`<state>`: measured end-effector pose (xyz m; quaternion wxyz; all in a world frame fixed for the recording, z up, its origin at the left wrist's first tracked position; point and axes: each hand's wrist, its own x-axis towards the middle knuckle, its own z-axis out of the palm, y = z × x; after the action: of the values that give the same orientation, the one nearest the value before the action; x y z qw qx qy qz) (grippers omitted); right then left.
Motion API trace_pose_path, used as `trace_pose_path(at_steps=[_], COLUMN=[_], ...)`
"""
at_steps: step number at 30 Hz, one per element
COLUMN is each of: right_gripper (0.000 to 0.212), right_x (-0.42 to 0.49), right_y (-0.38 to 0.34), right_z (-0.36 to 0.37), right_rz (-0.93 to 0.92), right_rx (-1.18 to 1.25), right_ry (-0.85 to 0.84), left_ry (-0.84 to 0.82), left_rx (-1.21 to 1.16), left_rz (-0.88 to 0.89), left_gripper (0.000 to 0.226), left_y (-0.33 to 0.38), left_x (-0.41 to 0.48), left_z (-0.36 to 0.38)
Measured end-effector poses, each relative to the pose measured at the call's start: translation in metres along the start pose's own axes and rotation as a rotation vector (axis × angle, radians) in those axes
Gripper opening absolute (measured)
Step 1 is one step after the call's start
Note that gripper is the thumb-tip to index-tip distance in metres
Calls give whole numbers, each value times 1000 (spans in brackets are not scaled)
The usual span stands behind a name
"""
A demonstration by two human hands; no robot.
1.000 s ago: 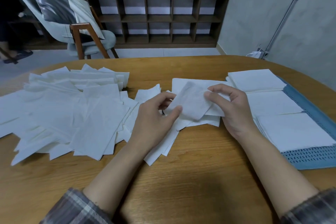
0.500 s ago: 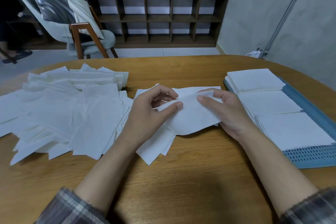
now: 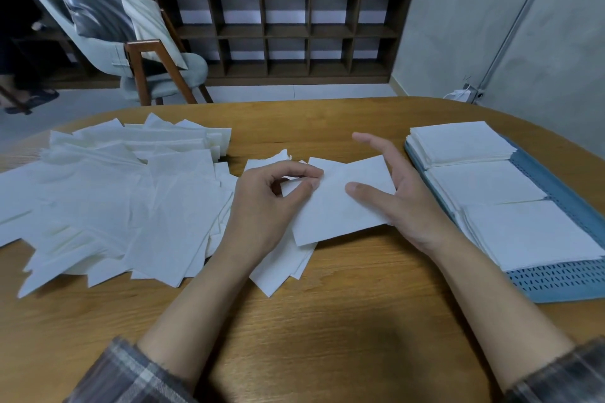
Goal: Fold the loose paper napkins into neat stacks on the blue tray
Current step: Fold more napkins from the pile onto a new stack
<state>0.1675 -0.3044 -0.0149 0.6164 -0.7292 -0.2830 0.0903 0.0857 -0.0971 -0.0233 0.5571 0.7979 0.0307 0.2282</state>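
Pinching the napkin [image 3: 340,209] beside the blue tray [image 3: 556,281], the left hand [image 3: 271,203] gripped its edge; the right hand [image 3: 412,206], released, touched it.

1 view covers the scene: a wide-angle camera worn on the person's head, facing forward and tilted down over the wooden worktop [image 3: 343,321]. It sits close to the work. Both forearms enter from the bottom edge, with plaid sleeves [image 3: 131,373] in the 2 lower corners. The left hand [image 3: 262,206] and right hand [image 3: 402,203] meet at a napkin [image 3: 340,206] near the middle of the frame. The loose napkin pile [image 3: 114,206] fills the left side and the blue tray [image 3: 563,281] runs along the right edge. Beyond the worktop's far rim, the view reaches across the floor to a chair [image 3: 147,56], a dark shelf unit [image 3: 284,33] and a grey wall [image 3: 491,26].
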Motion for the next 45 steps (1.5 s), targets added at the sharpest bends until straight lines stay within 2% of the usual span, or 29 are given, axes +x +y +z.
trace_pose_path(at_steps=[8, 13, 17, 21, 23, 25, 27, 29, 32, 38, 42, 45], right_gripper=[56, 50, 51, 29, 24, 29, 32, 32, 33, 41, 41, 32], right_x=[-3, -3, -2, -2, 0, 4, 9, 12, 13, 12, 13, 11], right_y=[-5, -5, -1, 2, 6, 10, 15, 21, 23, 22, 23, 19], right_z=[2, 0, 0, -3, -3, -5, -9, -11, -10, -9, -9, -8], right_rz=[-51, -59, -27, -17, -6, 1, 7, 20, 18, 40, 29, -24], right_rx=[-50, -27, 44, 14, -32, -82, -126, -134, -152, -131, -118, -105], right_ry=[2, 0, -33, -80, -6, 138, 274, 347, 372, 377, 319, 216], left_ry=[35, -35, 34, 72, 82, 27, -92, -232, -307, -215, -166, -110], left_rx=[29, -40, -37, 16, 56, 108, 243, 411, 520, 531, 437, 364], left_rz=[2, -16, -33, -11, 21, 42, 42, 36, 88, 158, 177, 250], left_gripper=[11, 12, 9, 9, 15, 32, 54, 63, 45, 9, 14, 14], left_y=[-1, -1, -6, -5, -4, -6, -11, -14, -17, -18, -12, -5], left_x=[0, 1, 1, -1, -3, -3, -3, -5, -7, -7, -7, -9], left_z=[2, 3, 4, 7, 9, 9, 8, 10, 11, 12, 12, 13])
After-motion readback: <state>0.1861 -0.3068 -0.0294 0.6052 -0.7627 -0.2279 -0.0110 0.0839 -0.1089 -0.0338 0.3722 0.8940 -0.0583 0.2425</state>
